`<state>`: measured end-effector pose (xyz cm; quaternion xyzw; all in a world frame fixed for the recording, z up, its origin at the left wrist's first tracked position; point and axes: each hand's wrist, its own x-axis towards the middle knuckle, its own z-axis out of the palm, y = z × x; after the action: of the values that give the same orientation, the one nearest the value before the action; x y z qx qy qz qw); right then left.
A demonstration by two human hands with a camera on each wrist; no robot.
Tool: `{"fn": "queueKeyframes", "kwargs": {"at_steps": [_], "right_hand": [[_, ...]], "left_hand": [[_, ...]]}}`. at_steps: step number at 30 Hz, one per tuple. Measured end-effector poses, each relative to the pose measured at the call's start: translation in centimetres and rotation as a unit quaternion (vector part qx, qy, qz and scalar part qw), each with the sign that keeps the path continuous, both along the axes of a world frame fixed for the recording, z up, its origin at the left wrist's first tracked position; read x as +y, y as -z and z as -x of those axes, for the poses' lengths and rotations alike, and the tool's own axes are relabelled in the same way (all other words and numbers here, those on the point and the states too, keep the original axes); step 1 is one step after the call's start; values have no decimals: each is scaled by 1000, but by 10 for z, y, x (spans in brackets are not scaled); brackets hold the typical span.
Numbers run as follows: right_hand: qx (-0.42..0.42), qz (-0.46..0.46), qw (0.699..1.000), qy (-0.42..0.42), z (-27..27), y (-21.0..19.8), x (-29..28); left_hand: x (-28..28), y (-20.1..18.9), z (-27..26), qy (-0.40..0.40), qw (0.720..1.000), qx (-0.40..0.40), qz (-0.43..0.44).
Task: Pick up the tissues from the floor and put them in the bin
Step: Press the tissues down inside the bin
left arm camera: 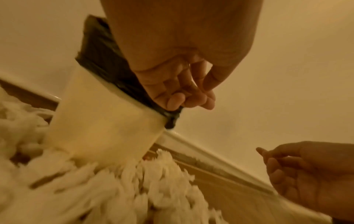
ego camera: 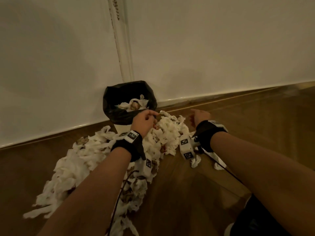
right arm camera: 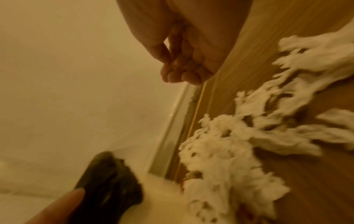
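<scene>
A white bin (ego camera: 119, 128) with a black liner (ego camera: 117, 114) stands against the wall and holds some crumpled tissues (ego camera: 134, 103). A big pile of white tissues (ego camera: 81, 160) spreads over the wooden floor in front of it. My left hand (ego camera: 144, 119) hovers at the bin's front rim above the pile. In the left wrist view its fingers (left arm camera: 182, 94) are curled with nothing in them, beside the bin (left arm camera: 107, 121). My right hand (ego camera: 199, 116) hangs loosely curled and empty to the right of the pile, above the floor (right arm camera: 184, 68). Blurred tissues (right arm camera: 220, 159) lie below it.
A white wall (ego camera: 204, 48) with a skirting board (ego camera: 221, 97) runs behind the bin, and a vertical moulding (ego camera: 122, 48) rises above it. Bare wooden floor (ego camera: 255, 120) lies to the right. Thin cables (ego camera: 119, 193) trail from my wrists. A dark shape (ego camera: 255, 218) sits at the bottom right.
</scene>
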<state>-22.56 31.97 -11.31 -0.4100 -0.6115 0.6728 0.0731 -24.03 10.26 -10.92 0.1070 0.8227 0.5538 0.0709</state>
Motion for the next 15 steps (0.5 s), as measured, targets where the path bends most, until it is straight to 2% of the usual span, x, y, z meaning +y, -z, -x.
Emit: {"fn": "queueKeyframes", "kwargs": {"at_steps": [4,6,7,8,10,12,13,15], "right_hand": [[-95,-76,993,8,-41,43,37],[-132,-89,986,-44,-60,60,44],[-165,-121,974,-99,-67,67,43],[-199,-175,949,-169,-74,74,43],[-252,-298,871,-298,-85,88,42],[-264,-370,802,-388,-94,101,39],[-257,-393,781,-413,-96,108,37],[-237,-424,757,-437,-100,121,32]], "left_hand": [[34,34,-22,73,991,-31,112],[48,55,-30,103,979,-68,163],[54,66,-34,116,972,-81,189],[59,75,-38,126,965,-87,214],[69,91,-43,139,953,-90,253],[76,104,-46,155,944,-95,276],[79,110,-48,163,940,-99,283],[83,119,-50,172,934,-93,298]]}}
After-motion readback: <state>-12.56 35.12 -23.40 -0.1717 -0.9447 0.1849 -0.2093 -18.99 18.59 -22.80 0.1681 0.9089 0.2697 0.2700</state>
